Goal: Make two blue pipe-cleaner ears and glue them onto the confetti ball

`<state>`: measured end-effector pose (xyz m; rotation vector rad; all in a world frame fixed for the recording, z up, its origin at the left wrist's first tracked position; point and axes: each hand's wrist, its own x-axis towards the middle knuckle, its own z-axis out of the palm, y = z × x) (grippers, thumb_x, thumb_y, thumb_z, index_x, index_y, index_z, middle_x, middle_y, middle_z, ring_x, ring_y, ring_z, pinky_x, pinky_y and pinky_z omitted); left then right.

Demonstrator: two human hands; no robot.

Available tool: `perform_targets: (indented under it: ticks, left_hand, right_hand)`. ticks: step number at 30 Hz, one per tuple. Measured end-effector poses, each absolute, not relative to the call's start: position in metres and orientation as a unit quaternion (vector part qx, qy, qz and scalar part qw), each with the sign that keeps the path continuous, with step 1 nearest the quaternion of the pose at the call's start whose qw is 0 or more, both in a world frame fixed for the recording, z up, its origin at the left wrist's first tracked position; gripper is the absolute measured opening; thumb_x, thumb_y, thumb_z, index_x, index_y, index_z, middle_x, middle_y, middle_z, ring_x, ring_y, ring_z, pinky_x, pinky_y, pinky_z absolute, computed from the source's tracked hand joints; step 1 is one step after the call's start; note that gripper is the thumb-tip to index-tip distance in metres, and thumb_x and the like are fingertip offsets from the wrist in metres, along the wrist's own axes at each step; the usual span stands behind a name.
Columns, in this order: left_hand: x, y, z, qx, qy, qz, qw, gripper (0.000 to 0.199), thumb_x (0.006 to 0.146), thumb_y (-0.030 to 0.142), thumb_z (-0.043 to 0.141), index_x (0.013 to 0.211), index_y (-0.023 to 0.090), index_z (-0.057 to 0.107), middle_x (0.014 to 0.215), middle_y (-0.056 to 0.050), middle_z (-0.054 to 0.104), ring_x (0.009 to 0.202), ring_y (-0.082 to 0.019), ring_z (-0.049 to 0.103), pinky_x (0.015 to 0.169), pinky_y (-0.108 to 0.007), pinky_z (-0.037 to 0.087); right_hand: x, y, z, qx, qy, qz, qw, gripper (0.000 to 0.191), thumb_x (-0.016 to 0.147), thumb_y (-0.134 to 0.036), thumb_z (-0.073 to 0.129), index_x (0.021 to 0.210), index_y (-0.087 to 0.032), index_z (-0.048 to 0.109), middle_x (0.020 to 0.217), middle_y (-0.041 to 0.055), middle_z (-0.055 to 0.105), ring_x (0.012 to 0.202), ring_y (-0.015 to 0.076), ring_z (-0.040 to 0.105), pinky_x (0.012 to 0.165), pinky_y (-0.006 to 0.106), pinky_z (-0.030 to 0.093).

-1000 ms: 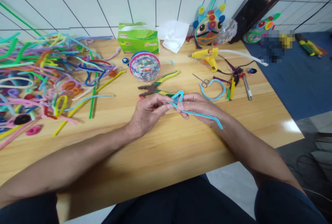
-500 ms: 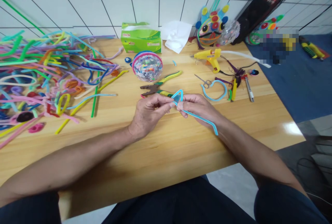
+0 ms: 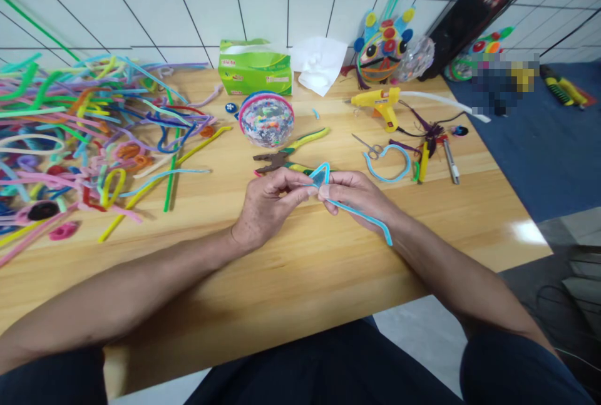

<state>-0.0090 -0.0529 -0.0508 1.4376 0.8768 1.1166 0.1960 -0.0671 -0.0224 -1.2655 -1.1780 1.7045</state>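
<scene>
The left hand point(image 3: 270, 208) and right hand point(image 3: 359, 192) meet over the worktop point(image 3: 282, 286), both holding a blue fuzzy stem point(image 3: 359, 212). The left thumb and forefinger pinch it at the left corner of a small pointed bend; the right thumb presses it against the fingers beneath. The bend stands up between the hands, just in front of the pliers point(image 3: 277, 159), which the hands partly cover. Compared with a second ago, the stem's free tail has swung nearer the body, its crooked tip now hanging beside the right wrist. The grips look the same as before. The yellow glue gun point(image 3: 382, 107) and light-blue ring point(image 3: 389, 179) lie where they were, beyond the right hand.
</scene>
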Motion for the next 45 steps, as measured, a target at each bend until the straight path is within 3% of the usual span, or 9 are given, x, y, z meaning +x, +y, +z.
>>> perform_targets:
  ticks: [4, 17, 22, 25, 28, 30, 35, 38, 45]
  left_hand:
    - [-0.009, -0.051, -0.049, 0.607, 0.349, 0.457, 0.549, 0.031, 0.093, 0.056, 0.085, 0.096, 0.025, 0.083, 0.082, -0.004, 0.079, 0.067, -0.018, 0.072, 0.068, -0.034, 0.063]
    - [-0.006, -0.051, -0.05, 0.6, 0.333, 0.46, 0.563, 0.03, 0.092, 0.055, 0.087, 0.097, 0.025, 0.082, 0.09, -0.005, 0.082, 0.07, -0.016, 0.073, 0.069, -0.032, 0.063]
    - [-0.009, -0.046, -0.056, 0.659, 0.345, 0.469, 0.477, 0.025, 0.092, 0.048, 0.087, 0.098, 0.024, 0.085, 0.088, -0.006, 0.082, 0.064, -0.014, 0.066, 0.062, -0.028, 0.055]
    - [-0.01, -0.044, -0.057, 0.675, 0.34, 0.477, 0.449, 0.024, 0.091, 0.046, 0.089, 0.091, 0.022, 0.086, 0.08, -0.006, 0.08, 0.06, -0.012, 0.061, 0.058, -0.026, 0.05]
    - [-0.008, -0.045, -0.053, 0.617, 0.356, 0.474, 0.517, 0.03, 0.089, 0.049, 0.09, 0.092, 0.019, 0.085, 0.069, -0.003, 0.075, 0.053, -0.01, 0.055, 0.05, -0.023, 0.045]
    - [-0.006, -0.046, -0.05, 0.568, 0.369, 0.461, 0.573, 0.036, 0.084, 0.052, 0.093, 0.089, 0.018, 0.083, 0.065, -0.001, 0.072, 0.05, -0.009, 0.052, 0.047, -0.021, 0.042]
    - [-0.002, -0.049, -0.047, 0.496, 0.386, 0.428, 0.65, 0.039, 0.081, 0.053, 0.094, 0.089, 0.017, 0.081, 0.069, -0.001, 0.074, 0.048, -0.007, 0.05, 0.044, -0.02, 0.042]
    - [-0.002, -0.05, -0.049, 0.491, 0.379, 0.422, 0.661, 0.038, 0.081, 0.052, 0.093, 0.09, 0.017, 0.081, 0.069, -0.001, 0.073, 0.048, -0.007, 0.05, 0.045, -0.02, 0.041]
    - [-0.004, -0.05, -0.044, 0.521, 0.351, 0.399, 0.668, 0.042, 0.085, 0.058, 0.089, 0.089, 0.018, 0.077, 0.063, 0.003, 0.061, 0.053, -0.008, 0.047, 0.05, -0.021, 0.04]
  right_hand:
    - [0.198, -0.067, -0.019, -0.498, -0.444, 0.655, 0.356, 0.028, 0.072, -0.043, 0.087, 0.071, -0.019, 0.072, 0.06, -0.0029, 0.064, 0.054, 0.0098, 0.052, 0.057, 0.027, 0.042]
    - [0.197, -0.065, -0.037, -0.486, -0.43, 0.664, 0.37, 0.028, 0.073, -0.044, 0.086, 0.073, -0.019, 0.073, 0.06, -0.0023, 0.065, 0.05, 0.0095, 0.051, 0.053, 0.027, 0.041]
    - [0.197, -0.067, -0.026, -0.487, -0.412, 0.678, 0.364, 0.026, 0.071, -0.04, 0.088, 0.072, -0.018, 0.075, 0.058, -0.0024, 0.064, 0.05, 0.0091, 0.051, 0.051, 0.025, 0.039]
    - [0.199, -0.068, -0.022, -0.47, -0.398, 0.704, 0.353, 0.034, 0.074, -0.048, 0.09, 0.076, -0.017, 0.076, 0.06, -0.0017, 0.063, 0.052, 0.0095, 0.051, 0.05, 0.025, 0.038]
    - [0.202, -0.069, -0.02, -0.482, -0.412, 0.679, 0.37, 0.044, 0.083, -0.06, 0.083, 0.071, -0.019, 0.072, 0.056, -0.0026, 0.058, 0.05, 0.0101, 0.048, 0.05, 0.027, 0.035]
    - [0.203, -0.07, -0.021, -0.516, -0.46, 0.588, 0.42, 0.045, 0.089, -0.059, 0.078, 0.067, -0.021, 0.066, 0.055, -0.0032, 0.055, 0.051, 0.0108, 0.047, 0.053, 0.028, 0.037]
    - [0.2, -0.074, -0.026, -0.516, -0.603, 0.348, 0.498, 0.019, 0.088, -0.039, 0.083, 0.09, -0.024, 0.072, 0.085, -0.0005, 0.073, 0.078, 0.0158, 0.065, 0.078, 0.033, 0.054]
    - [0.199, -0.074, -0.032, -0.487, -0.613, 0.364, 0.504, 0.015, 0.092, -0.036, 0.08, 0.096, -0.024, 0.073, 0.089, 0.0003, 0.076, 0.081, 0.0163, 0.069, 0.08, 0.034, 0.058]
    - [0.204, -0.068, -0.035, -0.472, -0.554, 0.475, 0.495, 0.026, 0.085, -0.038, 0.089, 0.101, -0.024, 0.074, 0.084, -0.0019, 0.076, 0.076, 0.0135, 0.069, 0.074, 0.029, 0.059]
